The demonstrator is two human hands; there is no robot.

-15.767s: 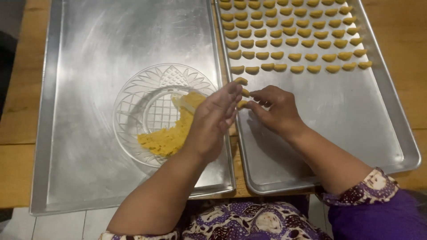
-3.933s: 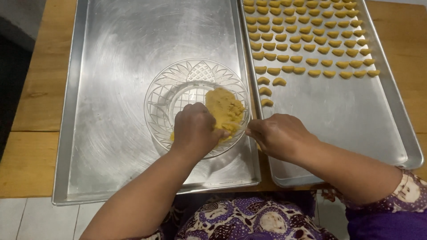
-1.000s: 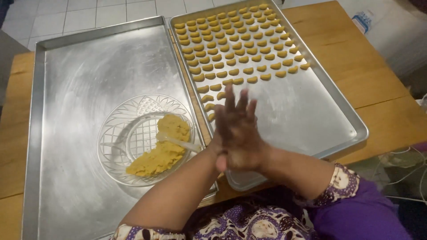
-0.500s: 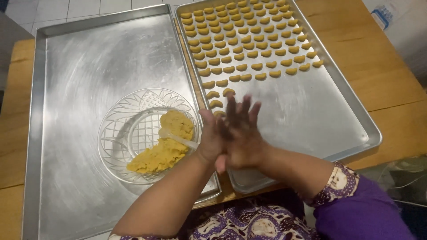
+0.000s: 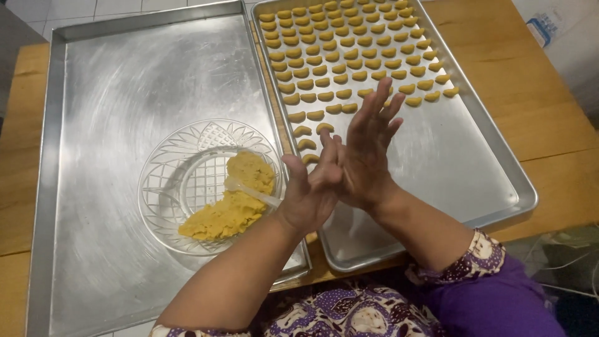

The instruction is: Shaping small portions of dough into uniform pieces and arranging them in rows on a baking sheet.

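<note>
Both hands meet palm to palm above the gap where the two trays sit side by side. Left hand (image 5: 310, 195) is pressed against the right hand (image 5: 365, 156), fingers of both stretched out flat, not curled round anything. Whether a bit of dough sits btwn the palms can't be told; nothing shows at the edges.

Just left of the hands, a clear cut-glass bowl (image 5: 181, 156) stands on the left metal tray (image 5: 125, 75), w/ a lump of yellow dough (image 5: 234, 203) lying in its right half. A clear plastic spoon (image 5: 249, 192) lies across the dough, handle pointing toward the left hand.

Right metal tray (image 5: 462, 162) sits touching the left one, edge to edge. Its far part is filled w/ rows of small yellow crescent-shaped dough pieces (image 5: 349, 50); a short column of pieces (image 5: 307, 131) runs down near the tray's left rim, ending just beside the fingertips. Near part of that tray is bare metal.

Both trays rest on a wooden table (image 5: 518, 81). Person wears a purple top w/ patterned cuff (image 5: 471, 262) on the right arm.
</note>
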